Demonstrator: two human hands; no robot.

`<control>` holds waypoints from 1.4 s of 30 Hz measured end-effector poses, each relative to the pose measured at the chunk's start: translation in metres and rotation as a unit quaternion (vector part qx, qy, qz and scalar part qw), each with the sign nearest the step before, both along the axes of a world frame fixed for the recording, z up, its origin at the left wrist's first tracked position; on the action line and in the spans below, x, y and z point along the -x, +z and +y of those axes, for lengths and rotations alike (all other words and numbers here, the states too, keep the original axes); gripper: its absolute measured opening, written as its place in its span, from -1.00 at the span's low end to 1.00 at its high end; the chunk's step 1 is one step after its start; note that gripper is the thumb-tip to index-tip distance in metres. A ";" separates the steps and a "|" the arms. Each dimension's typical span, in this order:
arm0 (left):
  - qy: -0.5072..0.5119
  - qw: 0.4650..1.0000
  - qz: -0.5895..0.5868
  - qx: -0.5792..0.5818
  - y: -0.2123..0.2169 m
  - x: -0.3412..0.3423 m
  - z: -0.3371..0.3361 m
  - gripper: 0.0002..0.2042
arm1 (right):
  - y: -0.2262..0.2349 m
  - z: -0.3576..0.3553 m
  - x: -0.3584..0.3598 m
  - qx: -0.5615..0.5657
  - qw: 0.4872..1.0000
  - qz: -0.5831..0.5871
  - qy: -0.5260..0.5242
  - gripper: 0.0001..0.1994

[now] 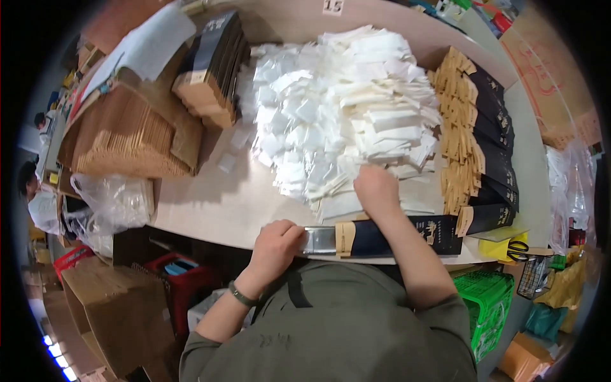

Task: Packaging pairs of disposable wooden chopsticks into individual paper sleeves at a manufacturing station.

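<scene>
At the table's near edge lies a long dark paper sleeve [369, 238] with a kraft-brown band. From its left end sticks a shiny silvery, clear-looking piece [319, 240], and my left hand [277, 245] has its fingers closed on that piece's outer end. My right hand [378, 191] reaches over the sleeve to the near side of a heap of slim white packets [388, 108]. Its fingers are curled down, and their tips are hidden, so what they grip does not show. My right forearm covers part of the sleeve.
Small clear-and-white sachets [293, 121] spread left of the packets. Dark sleeves with kraft ends [487, 134] are piled at right. Left stand a dark boxlike stack [213, 63] and a carton of kraft sleeves [127, 140]. Scissors [519, 250] lie at the right edge, above a green crate [490, 305].
</scene>
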State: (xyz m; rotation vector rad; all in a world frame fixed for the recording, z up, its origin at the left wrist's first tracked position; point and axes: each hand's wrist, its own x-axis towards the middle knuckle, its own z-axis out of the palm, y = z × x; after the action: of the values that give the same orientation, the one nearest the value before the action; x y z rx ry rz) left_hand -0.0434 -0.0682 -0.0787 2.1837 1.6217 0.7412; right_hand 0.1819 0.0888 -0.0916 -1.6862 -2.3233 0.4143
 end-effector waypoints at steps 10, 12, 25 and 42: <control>0.362 0.873 0.162 -0.284 0.147 0.181 0.076 -0.77 | 0.075 -0.043 0.023 0.169 0.947 0.147 0.231 -0.86; 0.410 0.878 0.192 -0.159 0.176 0.246 0.095 -0.72 | 0.066 -0.059 0.041 0.123 0.908 0.058 0.396 -0.94; 0.304 0.884 0.355 0.017 0.181 0.276 0.126 -0.74 | 0.049 -0.095 0.047 0.072 0.948 0.059 0.303 -0.78; 0.200 0.927 -0.185 0.258 0.027 0.119 -0.037 -0.93 | 0.042 -0.100 -0.025 -0.010 0.947 0.099 0.305 -0.66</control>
State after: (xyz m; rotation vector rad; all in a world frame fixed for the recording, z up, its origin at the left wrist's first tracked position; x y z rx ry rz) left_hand -0.1627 -0.1053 -0.0518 1.2809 1.8126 0.6768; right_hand 0.2066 -0.0114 -0.0500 -0.8284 -2.6312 0.6321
